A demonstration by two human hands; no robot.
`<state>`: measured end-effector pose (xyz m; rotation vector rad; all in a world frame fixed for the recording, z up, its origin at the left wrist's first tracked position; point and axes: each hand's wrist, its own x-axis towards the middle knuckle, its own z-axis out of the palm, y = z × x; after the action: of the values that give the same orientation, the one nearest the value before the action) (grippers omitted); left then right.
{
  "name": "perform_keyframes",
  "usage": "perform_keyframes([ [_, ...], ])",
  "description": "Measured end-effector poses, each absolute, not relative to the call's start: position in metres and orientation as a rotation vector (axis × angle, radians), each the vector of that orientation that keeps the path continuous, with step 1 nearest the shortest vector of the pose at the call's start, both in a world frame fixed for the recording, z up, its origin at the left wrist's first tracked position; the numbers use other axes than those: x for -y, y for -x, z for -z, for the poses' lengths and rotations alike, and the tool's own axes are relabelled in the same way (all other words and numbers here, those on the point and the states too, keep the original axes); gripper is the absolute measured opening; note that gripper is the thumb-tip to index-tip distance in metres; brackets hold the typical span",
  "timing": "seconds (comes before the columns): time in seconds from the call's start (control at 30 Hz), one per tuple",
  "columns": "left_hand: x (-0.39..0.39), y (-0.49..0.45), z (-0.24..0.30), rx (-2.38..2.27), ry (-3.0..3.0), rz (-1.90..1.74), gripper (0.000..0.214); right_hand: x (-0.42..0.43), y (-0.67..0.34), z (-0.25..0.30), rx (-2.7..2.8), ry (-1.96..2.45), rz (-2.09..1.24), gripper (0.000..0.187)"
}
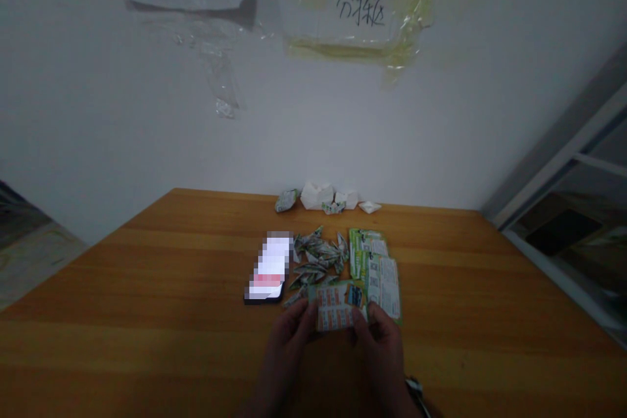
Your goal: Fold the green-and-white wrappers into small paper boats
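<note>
Between my two hands a printed paper sheet (336, 309) with green edges, columns of small print and a blue picture is held up at the table's front. My left hand (291, 330) pinches its left edge between thumb and fingers. On the right edge, my right hand (377, 333) grips it with the thumb on the front. Just behind the sheet lies a pile of small folded paper pieces (318, 253), pointed and grey-green. More printed green-and-white sheets (385, 281) lie stacked to the right, partly hidden by my right hand and the held sheet.
A phone (270, 266) with a lit, blurred screen lies left of the pile on the wooden table (161, 274). Crumpled white paper (316, 196) and several folded pieces sit along the wall. A shelf (563, 228) stands at the right. Taped papers (357, 6) hang on the wall.
</note>
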<state>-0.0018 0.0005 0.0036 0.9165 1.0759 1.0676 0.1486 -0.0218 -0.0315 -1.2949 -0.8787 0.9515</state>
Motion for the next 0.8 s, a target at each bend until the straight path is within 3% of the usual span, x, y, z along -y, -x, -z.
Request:
perform_keyframes([
  [0.3, -0.001, 0.002, -0.005, -1.091, -0.901, -1.076, 0.041, 0.021, -0.148, 0.038, 0.881, 1.296, -0.941, 0.046],
  [0.8, -0.002, 0.003, -0.003, -1.101, -0.949, -1.085, 0.04, 0.022, -0.15, 0.036, 0.924, 1.287, -0.974, 0.031],
])
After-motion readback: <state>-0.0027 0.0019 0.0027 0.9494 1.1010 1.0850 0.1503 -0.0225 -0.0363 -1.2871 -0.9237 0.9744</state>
